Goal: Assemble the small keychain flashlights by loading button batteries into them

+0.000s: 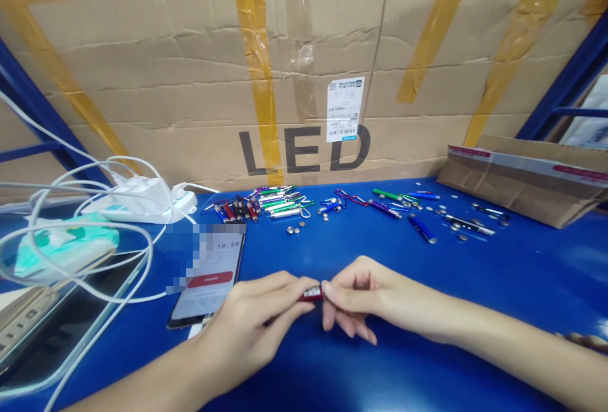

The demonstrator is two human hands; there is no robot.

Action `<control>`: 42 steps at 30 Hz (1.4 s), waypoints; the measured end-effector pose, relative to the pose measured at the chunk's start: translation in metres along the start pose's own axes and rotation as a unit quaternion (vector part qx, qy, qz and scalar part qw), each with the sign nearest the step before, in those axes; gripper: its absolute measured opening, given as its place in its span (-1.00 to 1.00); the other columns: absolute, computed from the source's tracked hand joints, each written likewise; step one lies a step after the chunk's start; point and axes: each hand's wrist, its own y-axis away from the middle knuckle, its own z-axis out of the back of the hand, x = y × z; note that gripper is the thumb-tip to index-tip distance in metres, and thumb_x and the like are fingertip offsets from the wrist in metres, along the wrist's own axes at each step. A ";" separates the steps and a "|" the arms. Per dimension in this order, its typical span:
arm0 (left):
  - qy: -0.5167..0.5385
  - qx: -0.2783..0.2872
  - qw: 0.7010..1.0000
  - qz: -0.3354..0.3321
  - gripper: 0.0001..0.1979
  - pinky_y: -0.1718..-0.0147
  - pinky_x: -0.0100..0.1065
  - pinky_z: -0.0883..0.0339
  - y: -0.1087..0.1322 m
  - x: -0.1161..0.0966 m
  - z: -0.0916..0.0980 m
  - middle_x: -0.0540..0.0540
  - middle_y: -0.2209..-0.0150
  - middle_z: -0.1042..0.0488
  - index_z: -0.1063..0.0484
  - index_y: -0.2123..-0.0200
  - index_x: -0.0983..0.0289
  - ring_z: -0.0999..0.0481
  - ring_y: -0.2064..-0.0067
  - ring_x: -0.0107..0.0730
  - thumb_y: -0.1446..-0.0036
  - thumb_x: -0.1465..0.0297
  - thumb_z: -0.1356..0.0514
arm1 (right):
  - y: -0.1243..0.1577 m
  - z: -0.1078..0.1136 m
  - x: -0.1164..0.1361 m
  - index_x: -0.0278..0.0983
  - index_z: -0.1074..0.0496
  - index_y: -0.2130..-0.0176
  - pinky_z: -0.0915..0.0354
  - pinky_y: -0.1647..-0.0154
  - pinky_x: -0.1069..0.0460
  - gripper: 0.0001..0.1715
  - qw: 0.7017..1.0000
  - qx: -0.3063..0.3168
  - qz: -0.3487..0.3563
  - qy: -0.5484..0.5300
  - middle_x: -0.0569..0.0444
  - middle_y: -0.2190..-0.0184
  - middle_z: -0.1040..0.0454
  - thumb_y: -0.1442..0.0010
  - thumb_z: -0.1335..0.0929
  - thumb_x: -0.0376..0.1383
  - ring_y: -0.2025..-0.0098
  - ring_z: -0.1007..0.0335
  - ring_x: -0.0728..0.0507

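Note:
Low over the blue table (pixel 427 349), my left hand (pixel 256 323) and my right hand (pixel 356 298) meet at the centre. Both pinch a small red keychain light (pixel 312 292). My left fingers are closed around its left part and hide most of it. Thumb and forefinger of my right hand grip its right end, the other fingers curled under. A row of small keychain lights (pixel 266 204) in red, blue, green and silver lies further back, with loose button cells (pixel 295 229) just in front of it.
A phone (pixel 209 276) lies lit to the left of my left hand. White cables (pixel 85 254), a power strip (pixel 142 204) and a tissue pack (pixel 61 249) fill the left side. More lights and cells (pixel 422 216) lie at back right, beside a cardboard flap (pixel 522 181). A large LED carton (pixel 304 70) walls the back.

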 end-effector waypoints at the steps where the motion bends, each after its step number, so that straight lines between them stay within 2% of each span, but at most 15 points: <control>1: 0.015 0.000 1.000 0.025 -0.72 0.33 -0.48 -0.37 -0.001 -0.001 0.000 0.09 0.30 -0.54 -0.43 0.08 0.22 -0.51 0.33 -0.42 -0.17 0.53 -0.07 | 0.000 0.000 0.000 -0.40 -0.49 0.45 -0.12 0.64 0.19 -0.43 1.000 -0.003 0.006 0.006 0.15 0.66 -0.29 -0.10 -0.28 0.06 0.67 -0.14 0.11; 5: 0.041 -0.014 0.992 0.122 -0.81 0.38 -0.44 -0.36 -0.007 -0.005 0.002 0.05 0.38 -0.55 -0.50 0.22 0.20 -0.49 0.41 -0.42 -0.15 0.44 -0.10 | 0.000 0.003 0.006 -0.40 -0.51 0.46 -0.17 0.65 0.16 -0.25 0.996 -0.040 0.027 0.073 0.12 0.67 -0.29 -0.17 -0.10 0.13 0.67 -0.18 0.08; 8: 0.111 -0.041 0.964 0.236 -0.85 0.39 -0.41 -0.36 -0.011 -0.003 0.003 0.06 0.42 -0.55 -0.45 0.27 0.25 -0.49 0.42 -0.39 -0.12 0.36 -0.12 | 0.001 0.019 0.013 -0.38 -0.50 0.43 -0.20 0.62 0.14 -0.31 0.959 -0.155 0.082 0.224 0.08 0.64 -0.36 -0.22 -0.11 0.06 0.63 -0.24 0.04; 11: 0.209 -0.063 0.926 0.308 -0.80 0.42 -0.41 -0.35 -0.013 0.003 0.003 0.05 0.47 -0.53 -0.33 0.25 0.27 -0.49 0.42 -0.38 -0.10 0.28 -0.11 | 0.006 0.051 0.023 -0.32 -0.50 0.37 -0.27 0.46 0.08 -0.61 0.830 -0.343 0.178 0.401 0.06 0.51 -0.47 -0.18 -0.25 -0.10 0.49 -0.35 -0.02; 14: 0.263 -0.084 0.902 0.331 -0.73 0.40 -0.39 -0.33 -0.013 0.010 0.001 0.04 0.46 -0.53 -0.25 0.22 0.26 -0.49 0.39 -0.36 -0.07 0.22 -0.14 | 0.014 0.091 0.031 -0.31 -0.48 0.26 -0.32 0.25 0.01 -0.76 0.686 -0.495 0.246 0.472 0.01 0.34 -0.50 -0.12 -0.29 -0.25 0.33 -0.41 -0.09; 15: 0.266 -0.085 0.899 0.337 -0.72 0.38 -0.37 -0.33 -0.013 0.011 0.001 0.04 0.45 -0.53 -0.23 0.21 0.25 -0.49 0.38 -0.36 -0.07 0.22 -0.14 | 0.016 0.103 0.031 -0.31 -0.47 0.23 -0.32 0.24 -0.01 -0.75 0.656 -0.522 0.245 0.487 -0.02 0.29 -0.49 -0.12 -0.28 -0.28 0.29 -0.42 -0.11; 17: 0.260 -0.081 0.899 0.342 -0.73 0.32 -0.35 -0.31 -0.013 0.011 0.001 0.04 0.44 -0.53 -0.22 0.21 0.25 -0.49 0.35 -0.35 -0.07 0.22 -0.14 | 0.019 0.122 0.029 -0.34 -0.46 0.20 -0.34 0.25 -0.04 -0.72 0.629 -0.543 0.210 0.516 -0.08 0.25 -0.47 -0.10 -0.28 -0.29 0.22 -0.41 -0.17; 20: 0.258 -0.060 0.903 0.338 -0.75 0.28 -0.36 -0.28 -0.013 0.008 0.002 0.03 0.44 -0.54 -0.22 0.24 0.24 -0.50 0.32 -0.36 -0.08 0.24 -0.15 | 0.013 0.136 0.013 -0.34 -0.40 0.09 -0.28 0.09 -0.14 -0.64 0.636 -0.479 0.153 0.585 -0.15 0.11 -0.43 -0.13 -0.26 -0.25 0.06 -0.35 -0.24; 23: 0.277 -0.028 0.900 0.337 -0.77 0.31 -0.37 -0.28 -0.014 0.005 0.003 0.03 0.44 -0.54 -0.21 0.27 0.25 -0.50 0.35 -0.37 -0.08 0.25 -0.15 | -0.001 0.136 -0.010 -0.30 -0.30 -0.05 -0.02 -0.14 -0.26 -0.54 0.661 -0.345 0.110 0.658 -0.14 -0.09 -0.30 -0.22 -0.18 -0.18 -0.15 -0.15 -0.27; 25: 0.288 -0.017 0.894 0.342 -0.77 0.32 -0.36 -0.28 -0.015 0.004 0.003 0.04 0.44 -0.54 -0.21 0.27 0.25 -0.50 0.35 -0.36 -0.08 0.25 -0.14 | -0.009 0.133 -0.021 -0.33 -0.26 -0.10 0.12 -0.18 -0.33 -0.48 0.681 -0.294 0.068 0.667 -0.18 -0.13 -0.25 -0.26 -0.13 -0.13 -0.20 -0.06 -0.31; 28: 0.300 -0.019 0.890 0.344 -0.76 0.32 -0.37 -0.27 -0.016 0.004 0.004 0.04 0.44 -0.54 -0.21 0.27 0.25 -0.49 0.36 -0.37 -0.07 0.25 -0.15 | -0.014 0.128 -0.024 -0.30 -0.33 -0.05 0.22 -0.17 -0.39 -0.52 0.685 -0.265 0.071 0.675 -0.14 -0.06 -0.35 -0.28 -0.11 -0.15 -0.19 -0.09 -0.31; 30: 0.305 -0.022 0.887 0.346 -0.77 0.33 -0.38 -0.26 -0.016 0.004 0.004 0.02 0.45 -0.53 -0.21 0.28 0.25 -0.49 0.37 -0.39 -0.07 0.25 -0.16 | -0.013 0.125 -0.019 -0.24 -0.44 0.09 0.24 -0.17 -0.38 -0.63 0.672 -0.258 0.104 0.687 -0.05 0.08 -0.47 -0.26 -0.17 -0.19 -0.09 -0.23 -0.26; 34: 0.310 -0.013 0.882 0.355 -0.77 0.34 -0.38 -0.25 -0.015 0.005 0.004 0.01 0.45 -0.52 -0.21 0.27 0.24 -0.48 0.37 -0.39 -0.07 0.26 -0.15 | -0.011 0.116 -0.010 -0.22 -0.51 0.38 0.06 -0.13 -0.26 -0.84 0.674 -0.278 0.115 0.675 0.07 0.31 -0.54 -0.13 -0.32 -0.28 0.15 -0.40 -0.16; 38: 0.317 -0.008 0.883 0.346 -0.77 0.32 -0.38 -0.24 -0.012 0.009 0.001 0.00 0.45 -0.51 -0.20 0.26 0.24 -0.45 0.37 -0.41 -0.08 0.27 -0.15 | -0.013 0.110 -0.010 -0.25 -0.50 0.36 -0.26 0.13 -0.05 -0.88 0.750 -0.297 0.092 0.584 0.07 0.37 -0.55 -0.07 -0.34 -0.33 0.31 -0.44 -0.10; 42: 0.329 0.000 0.884 0.332 -0.79 0.30 -0.36 -0.22 -0.012 0.010 -0.002 -0.01 0.43 -0.47 -0.18 0.24 0.25 -0.41 0.36 -0.43 -0.12 0.27 -0.09 | -0.016 0.104 -0.010 -0.33 -0.43 0.17 -0.32 0.32 0.09 -0.68 0.823 -0.316 0.034 0.471 0.06 0.38 -0.55 0.01 -0.36 -0.39 0.37 -0.46 -0.06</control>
